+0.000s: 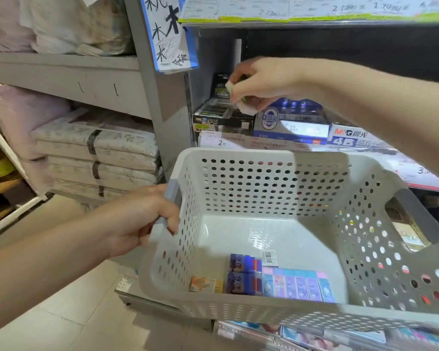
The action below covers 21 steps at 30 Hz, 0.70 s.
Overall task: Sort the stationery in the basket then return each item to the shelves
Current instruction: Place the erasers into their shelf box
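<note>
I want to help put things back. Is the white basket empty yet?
Not empty. The basket holds small packs along its near wall: an orange pack, dark blue packs and a row of pastel packs. Most of its floor is bare.

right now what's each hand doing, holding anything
Left hand: grips the basket handle.
Right hand: pinches small white erasers over the black display box.

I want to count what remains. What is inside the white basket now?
In the basket: an orange packet, two dark blue packets, a row of pastel packets. The near rim covers their lower edges.
</note>
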{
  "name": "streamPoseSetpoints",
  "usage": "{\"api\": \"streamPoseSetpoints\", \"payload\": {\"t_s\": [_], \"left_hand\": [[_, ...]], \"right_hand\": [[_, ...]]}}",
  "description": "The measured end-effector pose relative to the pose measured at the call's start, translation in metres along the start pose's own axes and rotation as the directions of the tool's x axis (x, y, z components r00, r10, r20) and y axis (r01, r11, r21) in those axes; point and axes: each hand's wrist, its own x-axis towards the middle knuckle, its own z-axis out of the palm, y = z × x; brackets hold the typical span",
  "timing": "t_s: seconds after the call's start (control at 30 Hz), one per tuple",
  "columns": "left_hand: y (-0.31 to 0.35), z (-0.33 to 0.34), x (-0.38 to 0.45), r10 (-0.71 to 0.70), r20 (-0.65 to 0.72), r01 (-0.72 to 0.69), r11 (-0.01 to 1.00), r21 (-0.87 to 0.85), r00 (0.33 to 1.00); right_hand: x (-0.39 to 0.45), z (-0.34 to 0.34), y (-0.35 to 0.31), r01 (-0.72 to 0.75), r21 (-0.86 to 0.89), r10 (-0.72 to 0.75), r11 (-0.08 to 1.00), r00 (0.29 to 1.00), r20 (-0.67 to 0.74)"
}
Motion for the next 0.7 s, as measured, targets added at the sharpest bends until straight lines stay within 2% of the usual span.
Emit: {"api": "streamPoseSetpoints", "payload": {"t_s": [0.13,0.43,0.53,0.6,0.7], "left_hand": [[-0.001,-0.001,0.002,0.005,0.023,-0.005,1.000,-0.002,1.000],[-0.002,-0.007,0.001,0.016,0.034,-0.017,1.000,0.021,0.999],[-0.002,-0.008,0.000,0.018,0.036,-0.018,1.000,0.015,0.999],[-0.002,-0.009,0.001,0.026,0.035,-0.026,1.000,0.011,0.999],[-0.003,-0.011,0.004,0.034,0.035,-0.034,0.999,0.014,0.999]], "right_hand": [[0.043,-0.001,0.010,-0.143,0.020,0.144,0.990,0.987,-0.072],[0.077,0.014,0.012,-0.281,-0.227,0.275,0.933,0.960,-0.055],[0.074,0.006,0.014,-0.209,-0.421,0.227,0.883,0.974,-0.006],[0.072,-0.003,0.015,-0.133,-0.481,0.166,0.866,0.986,0.028],[0.058,-0.010,0.017,0.131,-0.641,-0.106,0.756,0.991,0.077]]}}
